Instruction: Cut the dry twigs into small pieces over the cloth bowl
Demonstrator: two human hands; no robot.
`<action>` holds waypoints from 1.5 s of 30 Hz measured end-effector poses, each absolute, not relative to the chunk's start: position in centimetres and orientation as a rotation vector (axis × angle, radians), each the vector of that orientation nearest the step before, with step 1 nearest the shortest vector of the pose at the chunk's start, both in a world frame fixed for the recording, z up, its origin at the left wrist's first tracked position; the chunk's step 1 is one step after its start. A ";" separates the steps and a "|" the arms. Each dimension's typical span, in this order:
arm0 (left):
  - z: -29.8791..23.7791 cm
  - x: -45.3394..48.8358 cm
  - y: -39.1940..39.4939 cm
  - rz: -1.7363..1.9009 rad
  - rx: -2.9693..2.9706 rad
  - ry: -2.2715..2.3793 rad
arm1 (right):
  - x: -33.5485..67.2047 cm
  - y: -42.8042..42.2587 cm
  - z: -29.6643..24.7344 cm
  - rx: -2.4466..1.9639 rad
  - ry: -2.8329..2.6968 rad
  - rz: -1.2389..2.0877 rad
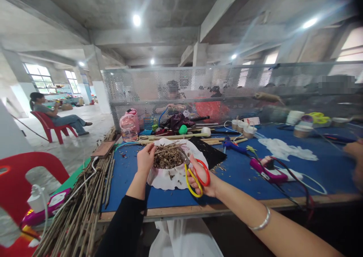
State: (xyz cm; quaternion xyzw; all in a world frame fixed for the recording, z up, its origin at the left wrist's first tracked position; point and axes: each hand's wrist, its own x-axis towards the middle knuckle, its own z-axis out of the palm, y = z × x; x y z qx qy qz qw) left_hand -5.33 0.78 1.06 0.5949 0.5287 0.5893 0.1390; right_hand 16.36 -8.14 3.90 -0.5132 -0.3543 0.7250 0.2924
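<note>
My right hand grips a pair of scissors with one red and one yellow handle loop. Their blades point away from me, at the right ends of a few thin dry twigs. On the left, my left hand is closed, its fingertips pinched around the other ends of these twigs. Below the twigs lies a heap of short brown cut pieces. The heap rests on a white cloth spread over the blue tabletop.
Long sticks lean at the table's left, near a red chair. A purple power strip, glue gun and white cloth piece lie right. A perforated metal screen stands behind. Another person's hand is at far right.
</note>
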 end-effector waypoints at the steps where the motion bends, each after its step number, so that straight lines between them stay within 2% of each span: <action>1: 0.9 -5.1 0.9 1.771 1.564 1.397 | 16.2 -8.2 3.9 -1.364 -0.941 1.929; 5: 0.4 -4.4 1.4 1.867 1.032 1.103 | 15.3 -8.5 3.7 -1.331 -0.912 1.921; 14: 0.4 -4.1 1.6 1.844 0.676 0.887 | 15.5 -8.8 3.0 -1.306 -0.804 2.048; 28: 0.5 -4.4 1.4 1.846 0.761 1.016 | 16.5 -9.5 2.7 -1.170 -0.883 2.227; 36: 0.7 -4.0 1.0 1.688 0.879 1.069 | 15.5 -8.4 3.0 -1.245 -0.827 2.150; 45: 0.6 -4.2 1.1 1.704 0.870 1.066 | 16.0 -8.4 2.2 -1.240 -0.712 2.131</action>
